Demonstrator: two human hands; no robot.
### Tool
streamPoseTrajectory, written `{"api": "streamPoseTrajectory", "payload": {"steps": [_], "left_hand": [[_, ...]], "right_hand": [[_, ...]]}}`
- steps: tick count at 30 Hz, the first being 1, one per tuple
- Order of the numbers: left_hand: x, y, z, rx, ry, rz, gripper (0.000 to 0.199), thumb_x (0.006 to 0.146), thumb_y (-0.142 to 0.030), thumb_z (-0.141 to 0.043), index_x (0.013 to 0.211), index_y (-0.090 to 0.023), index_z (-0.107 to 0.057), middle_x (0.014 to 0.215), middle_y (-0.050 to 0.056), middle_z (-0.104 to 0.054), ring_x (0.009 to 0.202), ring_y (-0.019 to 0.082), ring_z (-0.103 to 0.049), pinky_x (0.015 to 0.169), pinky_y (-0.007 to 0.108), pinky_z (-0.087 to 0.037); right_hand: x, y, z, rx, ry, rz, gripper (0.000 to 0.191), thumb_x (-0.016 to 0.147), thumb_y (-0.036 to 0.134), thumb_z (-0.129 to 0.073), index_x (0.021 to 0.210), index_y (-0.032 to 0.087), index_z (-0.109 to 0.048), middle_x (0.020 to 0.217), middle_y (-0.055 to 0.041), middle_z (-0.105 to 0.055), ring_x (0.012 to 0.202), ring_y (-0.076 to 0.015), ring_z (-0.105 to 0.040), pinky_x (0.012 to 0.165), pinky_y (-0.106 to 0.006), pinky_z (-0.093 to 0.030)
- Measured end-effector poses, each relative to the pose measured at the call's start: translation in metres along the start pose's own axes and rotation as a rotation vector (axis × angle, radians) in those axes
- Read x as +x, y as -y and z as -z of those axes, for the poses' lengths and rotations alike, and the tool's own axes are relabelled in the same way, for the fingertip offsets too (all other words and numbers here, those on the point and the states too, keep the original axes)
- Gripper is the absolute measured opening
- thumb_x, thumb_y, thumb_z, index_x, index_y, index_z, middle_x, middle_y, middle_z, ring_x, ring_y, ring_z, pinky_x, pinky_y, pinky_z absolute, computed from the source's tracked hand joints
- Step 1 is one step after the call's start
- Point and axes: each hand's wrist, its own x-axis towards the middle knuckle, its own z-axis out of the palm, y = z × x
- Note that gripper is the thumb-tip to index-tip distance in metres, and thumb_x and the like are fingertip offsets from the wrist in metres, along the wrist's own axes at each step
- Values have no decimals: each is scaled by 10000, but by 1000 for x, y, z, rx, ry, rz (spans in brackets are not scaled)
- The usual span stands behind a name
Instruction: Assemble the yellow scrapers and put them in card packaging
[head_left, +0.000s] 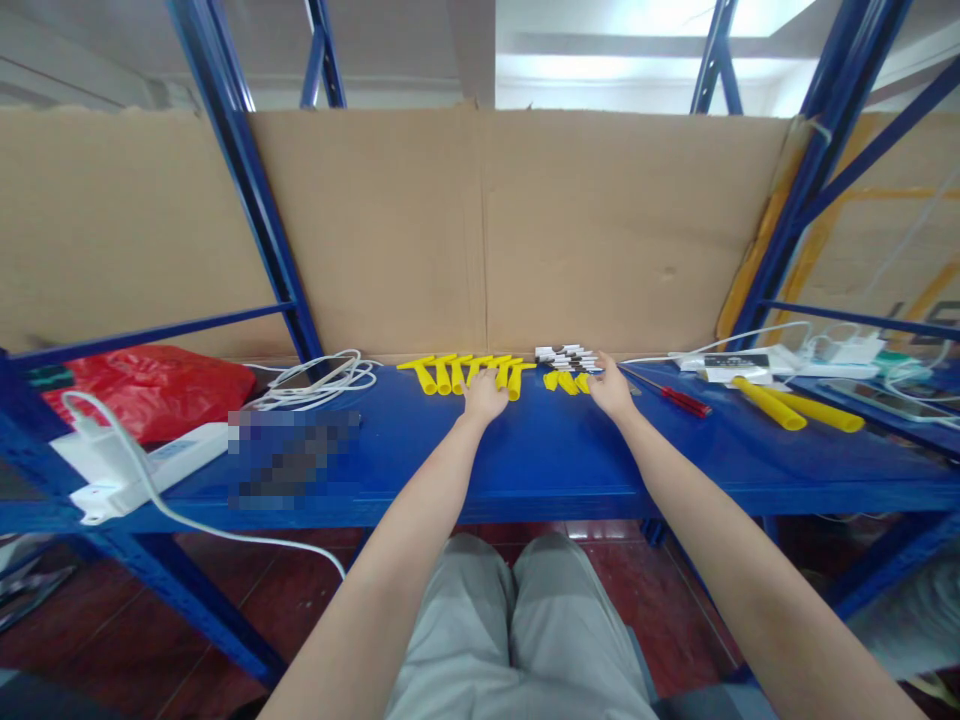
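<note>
A row of several yellow T-shaped plastic pieces [426, 376] lies along the back of the blue shelf. My left hand [486, 396] rests palm down on the right part of this row, its fingers apart and partly hiding the pieces. Further right is a bunch of small white-and-black cylinders [564, 357]. In front of them lie several small yellow pieces [559, 381]. My right hand [612, 390] is at the right end of the bunch, with thumb and fingers apart, touching or very close to the cylinders.
A red-handled screwdriver [684, 402] lies right of my right hand, before two yellow tubes [772, 405] and a phone [892, 400]. At left are a coiled white cable [330, 378], a red plastic bag [157, 385] and a white power strip [184, 455]. Cardboard [600, 220] stands behind.
</note>
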Motion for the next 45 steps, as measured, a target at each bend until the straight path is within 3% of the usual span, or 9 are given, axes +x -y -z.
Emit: {"api": "streamPoseTrajectory", "payload": {"steps": [5,9,11,14,22,28,38,42,45], "left_hand": [[2,-1,0,62,16,12,426,795,-128,-545,1200,-216,-641,1349,115,-588,1340,331,-438,1151,600,-214],[2,-2,0,93,14,4,437,805,-132,-524,1217,-219,-640,1351,108,-590,1342,309,-439,1147,594,-232],[2,0,-1,118,30,-3,447,816,-138,-509,1240,-214,-631,1373,107,-573,1349,298,-429,1151,590,-224],[1,2,-2,169,78,-28,458,830,-153,-493,1262,-229,-623,1401,94,-551,1371,293,-398,1156,605,-193],[-4,6,-1,230,199,-12,481,905,-198,-406,1352,-311,-541,1521,72,-413,1428,311,-308,1111,690,-157],[-4,5,-2,227,226,27,533,902,-153,-392,1407,-296,-480,1555,70,-356,1451,268,-270,1158,580,-184],[-7,0,0,219,254,38,551,906,-200,-406,1450,-280,-425,1585,72,-287,1472,288,-209,1157,608,-148],[-7,0,-2,187,224,34,512,900,-205,-434,1400,-297,-493,1561,58,-342,1469,299,-215,1146,645,-115],[-2,-2,-4,107,122,23,456,888,-180,-464,1312,-297,-584,1507,45,-436,1462,284,-241,1164,618,-82]], "right_hand": [[7,34,-14,-184,270,19,478,828,109,-471,1288,100,-601,1162,-131,-699,1061,-213,-664,901,-268,-482],[4,71,-36,-337,435,134,411,856,212,-519,1236,118,-646,1285,-145,-638,1193,-244,-597,977,-289,-436],[-1,88,-47,-389,449,108,421,899,331,-486,1243,144,-641,1311,-149,-619,1229,-286,-569,1005,-371,-422],[-10,108,-60,-454,420,64,433,913,356,-459,1253,153,-633,1278,-169,-636,1231,-308,-565,1038,-450,-382],[-17,124,-73,-401,430,-42,441,868,325,-521,1239,119,-642,1258,-222,-632,1196,-324,-592,939,-431,-466],[-14,127,-55,-436,308,-22,454,858,341,-543,1222,85,-634,1216,-239,-649,1184,-311,-599,981,-425,-417],[3,130,6,-329,73,-87,455,856,383,-520,1186,88,-626,1184,-224,-661,1152,-319,-607,964,-445,-422],[-6,118,9,-153,-51,-96,424,872,385,-482,1152,132,-674,1155,-182,-686,1119,-303,-625,947,-410,-447],[-13,107,-3,-32,-109,-48,426,894,352,-456,1191,148,-684,1178,-154,-690,1147,-284,-618,976,-383,-441]]}}
